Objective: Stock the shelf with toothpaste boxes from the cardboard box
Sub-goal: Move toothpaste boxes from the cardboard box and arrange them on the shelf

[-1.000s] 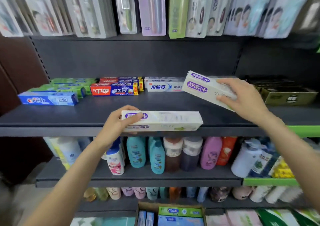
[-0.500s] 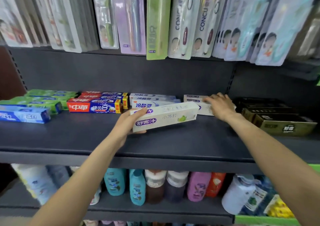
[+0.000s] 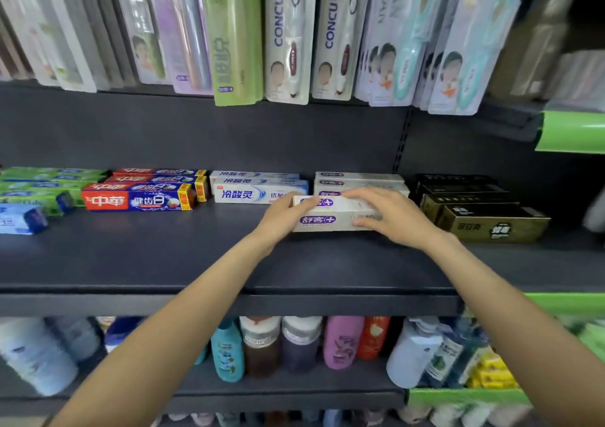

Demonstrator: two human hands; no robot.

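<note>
I see a matt dark grey metal shelf [image 3: 163, 256], a glossy white-and-purple cardboard toothpaste box [image 3: 330, 218], and shiny plastic toothbrush packs [image 3: 288, 33].

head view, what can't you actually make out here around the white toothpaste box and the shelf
- White toothpaste box: its right end, covered by the right hand; its left end, covered by the left hand.
- White boxes behind: how many are stacked, blocked by the front box and right hand.
- Blue box at far left: cut off by the frame edge, print blurred.
- Cardboard box: not in the head view.
- Bottles below: tops hidden by the shelf.
</note>
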